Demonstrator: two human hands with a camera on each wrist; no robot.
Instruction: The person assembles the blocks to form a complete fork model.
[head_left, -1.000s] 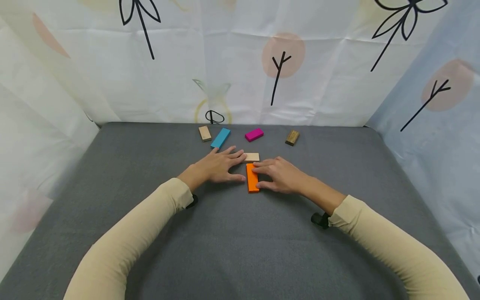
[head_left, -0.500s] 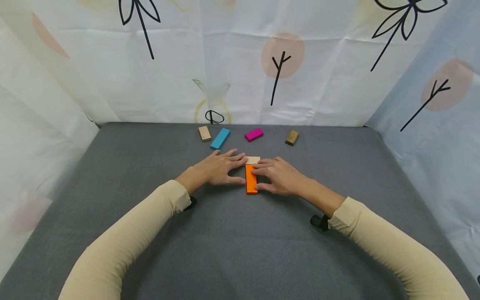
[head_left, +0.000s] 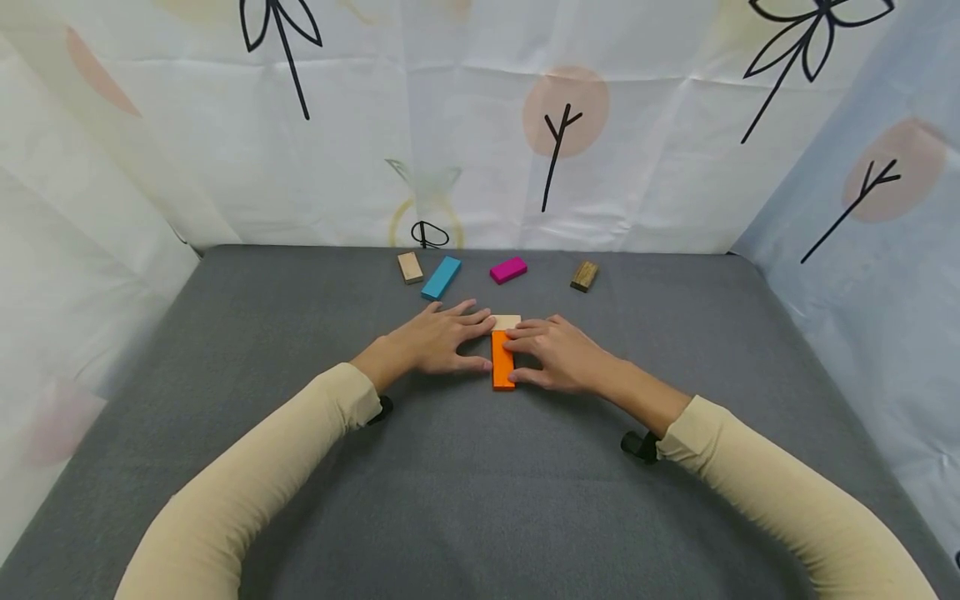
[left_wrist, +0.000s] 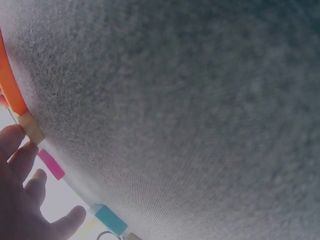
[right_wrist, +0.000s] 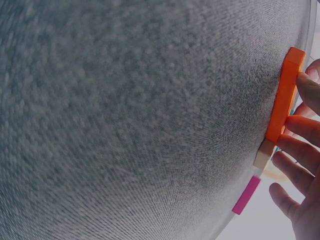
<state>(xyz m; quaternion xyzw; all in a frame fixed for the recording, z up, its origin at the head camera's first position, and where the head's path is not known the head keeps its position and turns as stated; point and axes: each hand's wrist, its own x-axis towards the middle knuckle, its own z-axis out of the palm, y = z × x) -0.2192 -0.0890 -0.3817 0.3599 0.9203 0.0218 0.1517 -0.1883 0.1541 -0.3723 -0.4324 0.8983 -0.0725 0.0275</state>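
An orange block [head_left: 502,367] lies lengthwise on the grey cloth, its far end against a pale wooden block [head_left: 507,322] set crosswise, forming a T. My left hand [head_left: 438,337] is spread at their left side, fingertips at the left end of the pale block and thumb tip by the orange block's left edge. From the other side, my right hand [head_left: 562,354] rests fingertips and thumb along the orange block's right edge, partly covering it. In the right wrist view the orange block [right_wrist: 285,97] and pale block [right_wrist: 264,154] meet end to side.
Farther back lie a small pale wooden block [head_left: 410,267], a blue block [head_left: 441,277], a magenta block [head_left: 508,269] and a dark-grained brown wooden block [head_left: 585,276]. Behind the grey table [head_left: 450,500] hangs a white printed curtain [head_left: 480,125], continuing along both sides.
The pale and orange blocks have slid slightly toward me, and the pale block now sits flush against the orange one. Both hands shifted slightly with them; the back blocks stayed put.
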